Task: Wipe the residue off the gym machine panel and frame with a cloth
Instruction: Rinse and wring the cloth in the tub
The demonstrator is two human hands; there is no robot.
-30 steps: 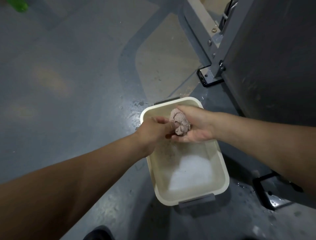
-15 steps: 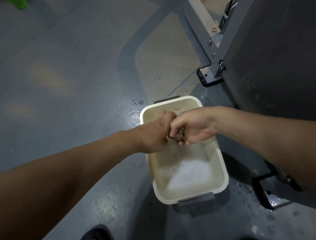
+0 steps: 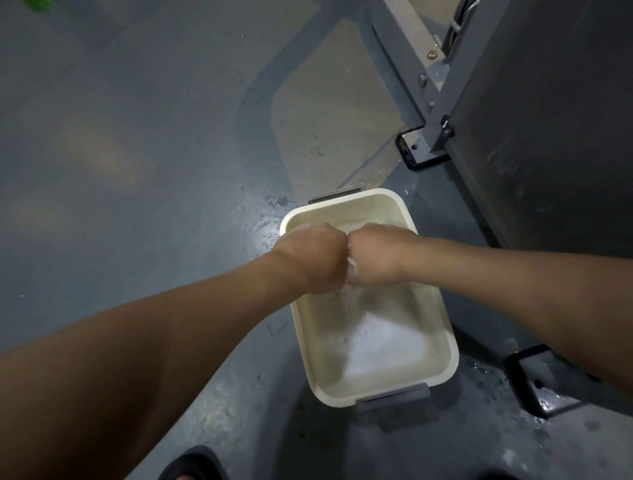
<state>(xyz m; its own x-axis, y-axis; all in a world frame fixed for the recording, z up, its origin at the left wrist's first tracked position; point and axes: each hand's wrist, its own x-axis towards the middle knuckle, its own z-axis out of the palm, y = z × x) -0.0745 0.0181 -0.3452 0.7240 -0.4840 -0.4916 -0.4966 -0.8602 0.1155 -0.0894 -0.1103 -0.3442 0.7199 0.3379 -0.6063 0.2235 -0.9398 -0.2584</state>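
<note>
Left hand (image 3: 308,262) and right hand (image 3: 378,257) tight round a cloth (image 3: 352,269) over a basin (image 3: 363,207).

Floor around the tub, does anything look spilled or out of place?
Yes. Water is splashed on the floor beside the tub's far left corner, with more droplets by the machine foot on the right. Nothing else stands out.

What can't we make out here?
Head view only:
cloth: nearly all hidden inside left hand and right hand; a pale sliver shows.
machine panel: cut by right edge, too dim to judge residue.
green object: cut by top edge, blurred.
</note>
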